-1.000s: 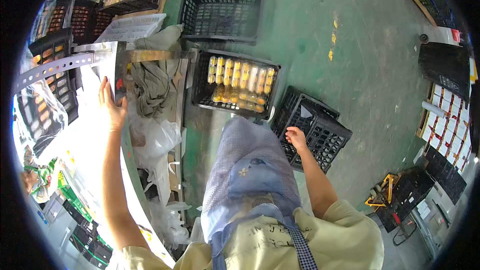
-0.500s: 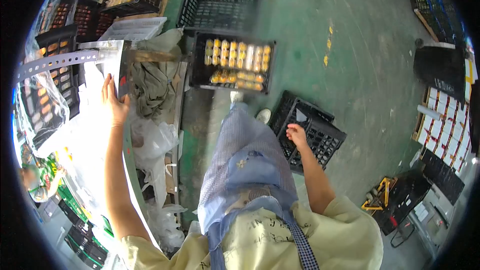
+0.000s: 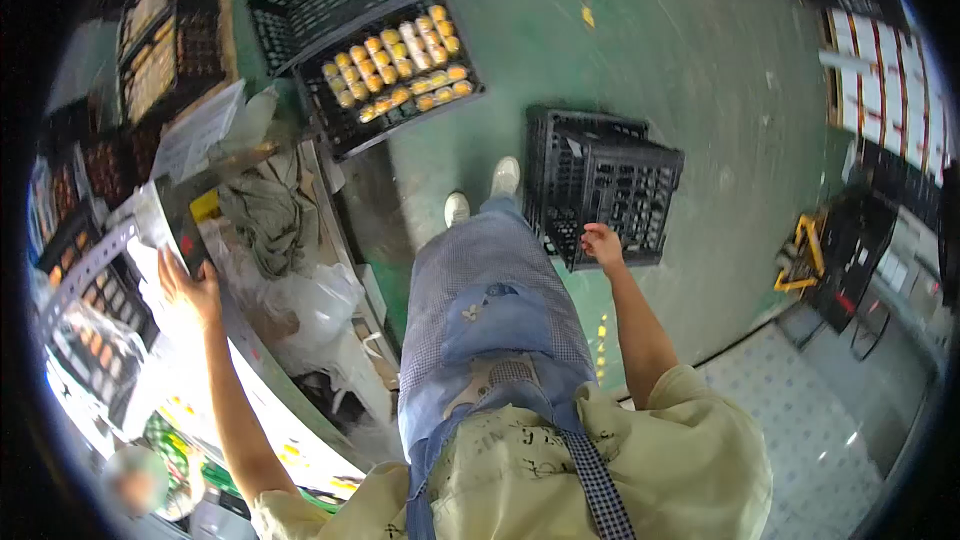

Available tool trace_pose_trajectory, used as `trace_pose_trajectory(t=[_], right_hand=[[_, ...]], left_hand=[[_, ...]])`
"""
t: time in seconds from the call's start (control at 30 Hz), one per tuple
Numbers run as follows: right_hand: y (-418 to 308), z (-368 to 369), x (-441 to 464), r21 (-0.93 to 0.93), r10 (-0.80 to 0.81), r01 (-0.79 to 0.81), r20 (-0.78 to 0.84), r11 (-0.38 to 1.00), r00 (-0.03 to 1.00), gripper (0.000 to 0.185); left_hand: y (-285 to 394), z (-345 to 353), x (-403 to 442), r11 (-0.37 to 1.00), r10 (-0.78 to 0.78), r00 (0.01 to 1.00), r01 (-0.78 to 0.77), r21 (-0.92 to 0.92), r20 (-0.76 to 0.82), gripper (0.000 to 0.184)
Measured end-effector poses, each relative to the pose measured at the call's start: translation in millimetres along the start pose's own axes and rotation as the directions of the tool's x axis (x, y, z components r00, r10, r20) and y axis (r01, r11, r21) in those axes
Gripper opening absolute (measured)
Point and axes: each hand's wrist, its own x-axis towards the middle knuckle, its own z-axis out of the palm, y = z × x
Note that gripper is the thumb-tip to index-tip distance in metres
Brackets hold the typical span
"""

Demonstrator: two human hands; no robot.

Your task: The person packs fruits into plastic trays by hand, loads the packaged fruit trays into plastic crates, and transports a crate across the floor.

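Our left hand (image 3: pixel 188 295) lies open on the left tabletop (image 3: pixel 185 365); our right hand (image 3: pixel 602 245), loosely closed, apparently empty, hangs by the stacked crates (image 3: pixel 625 190). Yellow packs (image 3: pixel 400 58) already partly fill the far-left crate (image 3: pixel 410 127).

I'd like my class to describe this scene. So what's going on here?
A person in a blue checked fabric apron is standing on a green floor. The left hand, fingers spread, is at the edge of a bright white worktable. The right hand is loosely curled, with nothing visibly held. Ahead, a black plastic crate holds clear packs of round yellow-orange items. Black lattice-sided plastic crates stand to the right.
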Motion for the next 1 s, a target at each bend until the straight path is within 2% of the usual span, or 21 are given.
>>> trace_pose_trajectory(t=[0.03,0.1,0.13,0.27,0.3,0.33,0.37,0.47,0.53,0.6,0.63,0.67,0.77,0.8,0.9,0.97,1.0], right_hand=[[18.2,-7.5,-3.9,0.034,0.036,-0.034,-0.071,0.999,0.997,0.020],[53.2,-26.1,-19.4,0.029,-0.002,0.007,-0.140,1.000,0.990,0.020],[52.9,-29.3,-31.4,-0.021,0.026,-0.030,-0.189,0.999,0.982,0.021],[103.5,-61.7,-47.1,-0.013,0.024,-0.029,-0.246,1.000,0.969,0.022],[98.1,-69.5,-53.7,-0.015,0.022,-0.027,-0.261,1.000,0.965,0.022],[94.6,-78.0,-55.4,-0.022,0.014,-0.020,-0.273,1.000,0.962,0.022],[97.1,-88.4,-53.9,-0.037,-0.003,-0.008,-0.290,0.999,0.957,0.021],[99.0,-119.1,-48.6,-0.074,-0.062,0.042,-0.310,0.996,0.949,0.020],[108.3,-148.1,-28.6,-0.307,-0.251,0.147,-0.332,0.940,0.909,0.023],[114.8,-175.3,-6.9,-0.493,-0.409,0.204,-0.354,0.846,0.841,0.027],[111.7,-187.9,2.9,-0.565,-0.478,0.214,-0.373,0.797,0.795,0.031],[108.0,-199.2,10.9,-0.633,-0.546,0.218,-0.384,0.743,0.745,0.034],[95.1,-212.7,21.9,-0.850,-0.635,-0.050,-0.429,0.524,0.642,0.049],[93.0,-217.1,27.8,-0.809,-0.572,-0.026,-0.436,0.587,0.695,0.052],[114.3,-233.9,53.3,-0.648,-0.378,0.022,-0.416,0.761,0.827,0.061],[140.5,-239.9,71.3,-0.526,-0.281,0.067,-0.339,0.848,0.898,0.064],[145.2,-238.9,72.9,-0.490,-0.352,0.174,-0.299,0.854,0.887,0.063]], left_hand=[[8.1,-9.3,1.9,0.991,-0.027,0.999,0.023,0.131,0.029,0.068],[2.3,-3.8,-1.4,0.957,-0.042,0.999,0.046,0.286,-0.019,0.073],[2.7,-2.3,-3.8,0.914,-0.016,0.999,0.034,0.404,-0.048,0.079],[29.7,-17.3,-13.2,0.886,0.203,0.977,-0.153,0.438,-0.069,0.072],[55.5,-19.8,-17.1,0.933,0.199,0.972,-0.150,0.328,-0.122,0.066],[87.0,-18.0,-20.8,0.973,0.225,0.955,-0.211,0.089,-0.193,0.063],[123.2,-16.0,-26.9,0.950,0.228,0.938,-0.273,-0.149,-0.261,0.060],[255.6,-24.3,-70.6,0.846,0.257,0.958,-0.288,-0.449,-0.130,0.064],[326.6,-4.7,-112.0,0.767,0.284,0.956,-0.179,-0.616,0.076,0.069],[394.7,27.2,-170.2,0.681,0.298,0.916,-0.007,-0.732,0.268,0.078],[429.0,37.7,-194.9,0.634,0.287,0.859,0.161,-0.757,0.423,0.080],[461.2,39.9,-211.5,0.611,0.321,0.653,0.410,-0.677,0.686,0.085],[542.5,75.3,-277.9,0.656,0.368,0.422,0.513,-0.553,0.829,0.090],[564.8,80.8,-291.6,0.663,0.382,0.321,0.558,-0.499,0.867,0.090],[624.8,89.1,-331.0,0.452,0.339,0.305,0.776,-0.439,0.890,0.083],[644.0,96.8,-351.9,0.421,0.269,0.314,0.812,-0.404,0.911,0.074],[647.6,102.3,-360.2,0.402,0.225,0.318,0.831,-0.385,0.921,0.070]])
